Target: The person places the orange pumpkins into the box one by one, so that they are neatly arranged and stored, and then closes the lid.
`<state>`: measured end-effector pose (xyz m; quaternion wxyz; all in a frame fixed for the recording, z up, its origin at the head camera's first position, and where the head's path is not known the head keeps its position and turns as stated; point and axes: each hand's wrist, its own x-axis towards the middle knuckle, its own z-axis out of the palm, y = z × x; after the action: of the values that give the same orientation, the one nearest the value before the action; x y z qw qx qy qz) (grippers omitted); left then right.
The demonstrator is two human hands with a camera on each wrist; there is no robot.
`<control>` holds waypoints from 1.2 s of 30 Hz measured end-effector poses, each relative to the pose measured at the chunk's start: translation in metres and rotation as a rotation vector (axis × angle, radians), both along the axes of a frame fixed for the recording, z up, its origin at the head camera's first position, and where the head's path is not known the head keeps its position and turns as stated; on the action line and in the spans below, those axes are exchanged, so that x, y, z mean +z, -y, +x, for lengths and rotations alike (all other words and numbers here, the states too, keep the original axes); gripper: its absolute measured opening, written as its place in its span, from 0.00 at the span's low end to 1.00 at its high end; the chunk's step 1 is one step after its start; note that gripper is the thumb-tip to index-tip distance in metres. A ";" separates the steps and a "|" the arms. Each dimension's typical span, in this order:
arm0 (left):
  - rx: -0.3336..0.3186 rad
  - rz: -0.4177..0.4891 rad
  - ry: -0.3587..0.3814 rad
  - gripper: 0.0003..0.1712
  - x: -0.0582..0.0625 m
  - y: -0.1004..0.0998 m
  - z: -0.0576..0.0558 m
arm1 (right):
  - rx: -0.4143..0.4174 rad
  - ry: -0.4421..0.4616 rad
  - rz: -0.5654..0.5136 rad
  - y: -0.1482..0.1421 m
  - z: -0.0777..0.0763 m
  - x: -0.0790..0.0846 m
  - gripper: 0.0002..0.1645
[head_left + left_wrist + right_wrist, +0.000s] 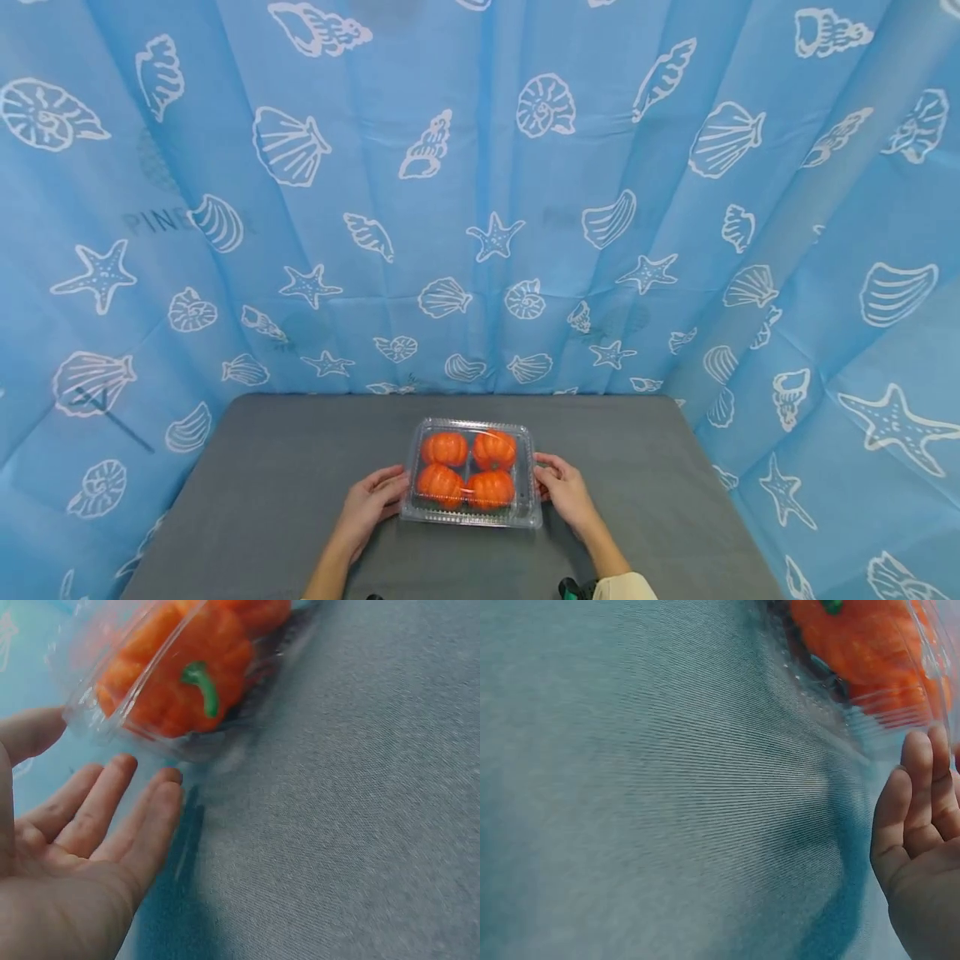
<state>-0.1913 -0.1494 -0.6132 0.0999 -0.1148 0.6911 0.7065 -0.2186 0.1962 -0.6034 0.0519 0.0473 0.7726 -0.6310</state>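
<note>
A clear plastic clamshell box (pixel 480 518) with its lid down lies on the grey table (pixel 300 467), holding several small orange pumpkins (pixel 444 450). A green stem (pixel 202 688) shows on one pumpkin in the left wrist view. My left hand (pixel 371 502) is at the box's left side, thumb at the rim and the other fingers fairly straight just below it. On the opposite side, my right hand (pixel 564 492) has its fingertips at the box's right edge, fingers extended; whether they touch the plastic I cannot tell. Its thumb is hidden in the right wrist view.
A blue curtain (pixel 465 192) printed with white shells and starfish hangs behind the table and along both sides. Dark wrist straps show at the bottom edge, with a pale sleeve (pixel 624 587) on the right arm.
</note>
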 end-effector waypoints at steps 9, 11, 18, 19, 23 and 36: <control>-0.112 -0.081 0.013 0.34 0.002 0.000 0.009 | -0.063 -0.020 0.062 0.000 -0.012 -0.004 0.20; -0.138 -0.065 0.002 0.33 0.001 0.000 0.010 | -0.071 -0.018 0.058 0.000 -0.013 -0.005 0.21; -0.203 -0.079 0.021 0.20 -0.002 -0.002 0.012 | -0.037 0.057 0.087 -0.006 -0.003 -0.009 0.30; -0.213 -0.077 0.030 0.19 -0.002 -0.002 0.012 | 0.000 0.087 0.073 -0.009 -0.001 -0.009 0.33; -0.235 -0.048 0.048 0.18 -0.002 -0.002 0.012 | 0.181 0.242 -0.094 -0.021 0.009 -0.006 0.34; -0.230 0.094 0.040 0.11 -0.004 -0.012 0.013 | 0.374 0.223 -0.193 -0.029 0.019 -0.005 0.18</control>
<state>-0.1780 -0.1375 -0.6176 0.1992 -0.0440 0.6638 0.7196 -0.1998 0.2257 -0.6080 0.2572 -0.0322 0.6936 -0.6721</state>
